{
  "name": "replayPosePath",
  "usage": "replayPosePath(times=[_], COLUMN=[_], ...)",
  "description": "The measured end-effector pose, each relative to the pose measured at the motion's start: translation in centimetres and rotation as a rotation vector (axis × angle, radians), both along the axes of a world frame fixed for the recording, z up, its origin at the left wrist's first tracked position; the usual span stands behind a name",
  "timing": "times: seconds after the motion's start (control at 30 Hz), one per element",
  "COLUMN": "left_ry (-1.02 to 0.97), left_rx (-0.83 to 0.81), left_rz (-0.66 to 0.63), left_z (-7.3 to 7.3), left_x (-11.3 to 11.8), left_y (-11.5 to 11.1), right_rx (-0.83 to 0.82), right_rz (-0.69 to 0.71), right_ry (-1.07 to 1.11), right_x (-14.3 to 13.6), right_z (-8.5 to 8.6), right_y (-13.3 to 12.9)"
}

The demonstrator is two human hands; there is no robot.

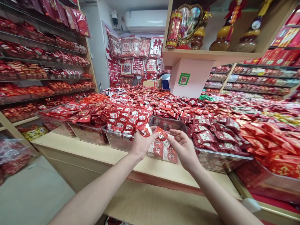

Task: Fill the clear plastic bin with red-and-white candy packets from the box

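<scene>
My left hand [143, 142] is closed on a small red-and-white candy packet [144, 129], and its thumb also reaches a second red packet [161, 134]. The fingers of my right hand [184, 147] pinch that second packet at its pale right end. Both hands hover over a clear plastic bin [171, 121] at the counter's front, with a few packets [161, 151] showing through its front wall. To the left stands a bin heaped with red-and-white packets [128, 120]; to the right, one heaped with dark red packets [206, 134].
A wooden counter [89, 153] runs along the front, with a lower ledge [150, 200] below. Overhead at right juts a wooden display shelf [220, 54] with gourd ornaments, above a white pillar [193, 76]. Stocked shelves [44, 78] line the left wall.
</scene>
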State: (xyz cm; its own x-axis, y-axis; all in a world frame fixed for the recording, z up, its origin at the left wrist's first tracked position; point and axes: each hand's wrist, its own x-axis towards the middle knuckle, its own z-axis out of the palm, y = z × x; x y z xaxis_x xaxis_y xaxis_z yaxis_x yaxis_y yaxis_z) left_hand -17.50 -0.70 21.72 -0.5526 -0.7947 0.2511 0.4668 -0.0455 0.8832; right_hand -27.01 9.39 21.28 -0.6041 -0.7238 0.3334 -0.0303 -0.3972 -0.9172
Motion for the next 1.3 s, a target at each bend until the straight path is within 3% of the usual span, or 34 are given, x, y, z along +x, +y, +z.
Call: replayPosePath(times=[0.2, 0.4, 0.5, 0.63, 0.77, 0.9, 1.0, 1.1, 1.2, 1.3], left_ry=[-0.044, -0.092, -0.134, -0.127, -0.166, -0.242, -0.278, -0.284, -0.307, -0.328], left_rx=[-0.016, -0.01, -0.066, -0.124, -0.245, -0.428, -0.435, -0.362, -0.392, -0.454], left_rz=[-0.003, 0.054, -0.011, -0.069, -0.046, -0.09, -0.071, -0.045, -0.033, -0.01], left_z=[0.0, -0.4, -0.4, -0.5, -0.7, -0.6, -0.6, -1.1, -1.6, -1.7], left_x=[0.1, 0.0, 0.3, 0.6, 0.8, 1.1, 0.9, 0.5, 0.3, 0.4], left_y=[0.3, -0.6, -0.7, -0.6, -0.7, -0.6, -0.7, -1.3, -1.8, -1.9], right_rx=[0.056, 0.115, 0.158, 0.205, 0.197, 0.188, 0.325, 0.446, 0.693, 1.006], right_rz=[-0.005, -0.208, -0.14, -0.005, -0.02, 0.081, 0.138, -0.034, -0.265, -0.273], right_ry=[0.108, 0.272, 0.215, 0.206, 0.376, 0.551, 0.669, 0.679, 0.824, 1.138], right_x=[-0.2, -3.0, -2.8, -0.7, -0.2, -1.2, -2.6, -4.8, -7.2, -8.5], right_z=[-0.3, 1.9, 2.6, 2.1, 1.7, 3.1, 4.3, 4.8, 4.3, 2.9], right_y=[-0.1, -0.3, -0.9, -1.7, -1.8, -1.6, -1.9, -2.7, -4.1, -6.0])
